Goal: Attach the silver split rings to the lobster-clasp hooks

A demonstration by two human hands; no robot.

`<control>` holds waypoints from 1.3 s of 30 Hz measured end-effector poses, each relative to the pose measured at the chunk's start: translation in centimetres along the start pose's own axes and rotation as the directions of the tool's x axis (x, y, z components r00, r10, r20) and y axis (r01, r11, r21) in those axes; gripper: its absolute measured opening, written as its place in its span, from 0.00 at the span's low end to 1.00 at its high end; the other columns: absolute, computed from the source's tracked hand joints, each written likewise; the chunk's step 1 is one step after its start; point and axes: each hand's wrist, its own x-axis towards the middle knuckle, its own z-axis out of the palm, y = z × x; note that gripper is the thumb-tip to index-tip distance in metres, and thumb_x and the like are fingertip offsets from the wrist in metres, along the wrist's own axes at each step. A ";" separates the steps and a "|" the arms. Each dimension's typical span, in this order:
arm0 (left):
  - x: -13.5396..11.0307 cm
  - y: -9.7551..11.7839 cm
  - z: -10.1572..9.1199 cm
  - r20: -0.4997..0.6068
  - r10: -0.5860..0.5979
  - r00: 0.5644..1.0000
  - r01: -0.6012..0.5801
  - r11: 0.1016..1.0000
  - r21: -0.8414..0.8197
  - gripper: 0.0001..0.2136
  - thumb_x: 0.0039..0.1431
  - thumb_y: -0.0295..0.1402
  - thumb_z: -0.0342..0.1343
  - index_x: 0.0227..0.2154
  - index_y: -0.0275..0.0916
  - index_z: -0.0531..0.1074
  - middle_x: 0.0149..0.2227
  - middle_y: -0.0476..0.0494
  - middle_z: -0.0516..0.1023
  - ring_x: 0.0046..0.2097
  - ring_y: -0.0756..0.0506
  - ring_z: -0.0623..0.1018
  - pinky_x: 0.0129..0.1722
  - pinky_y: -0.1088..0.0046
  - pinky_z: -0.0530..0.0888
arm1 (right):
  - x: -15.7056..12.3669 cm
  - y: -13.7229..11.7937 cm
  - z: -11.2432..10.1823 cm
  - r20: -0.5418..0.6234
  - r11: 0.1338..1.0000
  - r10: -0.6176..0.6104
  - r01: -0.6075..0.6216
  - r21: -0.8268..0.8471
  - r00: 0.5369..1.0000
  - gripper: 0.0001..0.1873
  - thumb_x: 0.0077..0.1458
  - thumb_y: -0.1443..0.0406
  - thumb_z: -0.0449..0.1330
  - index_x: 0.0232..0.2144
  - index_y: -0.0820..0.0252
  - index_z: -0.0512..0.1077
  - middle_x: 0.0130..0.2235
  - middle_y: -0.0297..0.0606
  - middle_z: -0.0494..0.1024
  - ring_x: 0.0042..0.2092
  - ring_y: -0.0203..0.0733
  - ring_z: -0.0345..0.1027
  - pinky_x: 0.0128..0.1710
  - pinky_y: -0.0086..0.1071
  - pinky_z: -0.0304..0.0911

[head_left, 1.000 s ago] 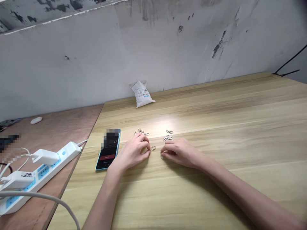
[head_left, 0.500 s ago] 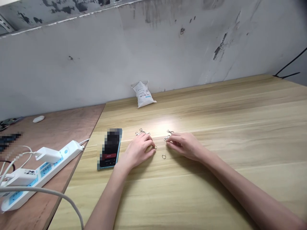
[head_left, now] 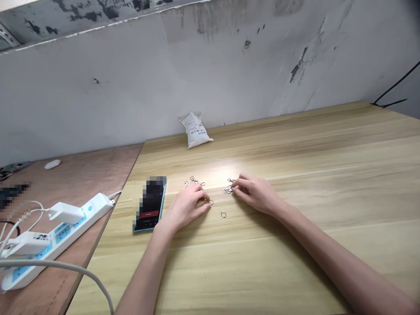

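Note:
My left hand [head_left: 187, 205] rests on the light wooden table [head_left: 295, 166], fingers curled, fingertips touching a small metal ring [head_left: 210, 202]. A cluster of metal clasps [head_left: 194, 180] lies just beyond its knuckles. My right hand [head_left: 254, 192] reaches forward with thumb and fingers pinched at a second pile of small metal clasps [head_left: 229, 188]. Between the two hands a loose metal ring [head_left: 223, 214] lies on the wood, untouched.
A blue-edged phone [head_left: 150, 204] lies left of my left hand. A small white packet [head_left: 196, 130] leans against the wall. On the darker table at left sit a white power strip [head_left: 49, 236] with plugged adapters, a cable [head_left: 75, 275] and a small white object [head_left: 52, 164].
My right hand let go of the ring near the table's middle and moved forward to the clasp pile. My left hand slid slightly right onto the other ring.

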 end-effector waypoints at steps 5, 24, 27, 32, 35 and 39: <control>0.2 0.1 0.1 -0.010 -0.032 0.999 0.031 0.998 -0.057 0.03 0.59 0.32 0.58 0.32 0.40 0.76 0.36 0.45 0.73 0.41 0.43 0.73 0.43 0.64 0.70 | 0.0 0.1 0.0 0.003 1.000 0.000 0.000 -0.009 1.000 0.09 0.62 0.64 0.56 0.36 0.55 0.76 0.36 0.35 0.75 0.30 0.35 0.69 0.29 0.30 0.56; 0.0 -0.4 0.0 -0.043 0.001 0.999 -0.012 0.968 -0.250 0.03 0.61 0.28 0.57 0.32 0.40 0.75 0.32 0.48 0.77 0.34 0.48 0.73 0.39 0.68 0.69 | 0.3 0.2 1.3 -0.080 0.971 -0.203 0.190 -0.146 0.976 0.08 0.63 0.65 0.56 0.40 0.55 0.75 0.44 0.41 0.76 0.45 0.44 0.68 0.41 0.37 0.64; -0.3 -0.3 -0.5 0.017 -0.002 1.000 0.008 0.942 -0.335 0.04 0.61 0.32 0.58 0.32 0.41 0.77 0.32 0.47 0.78 0.37 0.47 0.75 0.39 0.68 0.70 | 0.5 0.3 1.1 -0.103 0.975 -0.160 0.141 -0.169 0.982 0.08 0.63 0.66 0.56 0.38 0.55 0.76 0.42 0.40 0.76 0.44 0.44 0.68 0.39 0.35 0.64; -0.5 -0.3 -1.6 0.087 0.001 0.996 0.028 0.942 -0.333 0.06 0.60 0.36 0.59 0.31 0.42 0.78 0.32 0.47 0.78 0.37 0.47 0.75 0.40 0.68 0.71 | 0.7 0.8 0.8 -0.140 0.975 -0.097 0.066 -0.210 0.985 0.09 0.63 0.67 0.55 0.37 0.56 0.77 0.39 0.38 0.77 0.42 0.43 0.67 0.36 0.34 0.62; -0.8 -1.2 -2.2 -0.001 -0.087 0.996 0.083 0.959 -0.272 0.06 0.61 0.35 0.57 0.34 0.41 0.77 0.36 0.46 0.77 0.38 0.47 0.75 0.40 0.69 0.71 | 0.7 1.1 0.8 -0.153 0.972 -0.076 0.039 -0.233 0.985 0.10 0.64 0.66 0.55 0.37 0.56 0.77 0.39 0.39 0.77 0.42 0.44 0.67 0.36 0.35 0.62; -1.1 -2.5 -2.3 -0.033 -0.139 0.990 0.135 0.987 -0.089 0.04 0.58 0.35 0.59 0.33 0.42 0.76 0.35 0.48 0.75 0.37 0.47 0.74 0.37 0.70 0.70 | 0.6 1.0 0.7 -0.192 0.975 -0.038 -0.006 -0.221 0.981 0.10 0.63 0.65 0.55 0.39 0.57 0.76 0.39 0.41 0.76 0.42 0.45 0.67 0.37 0.36 0.62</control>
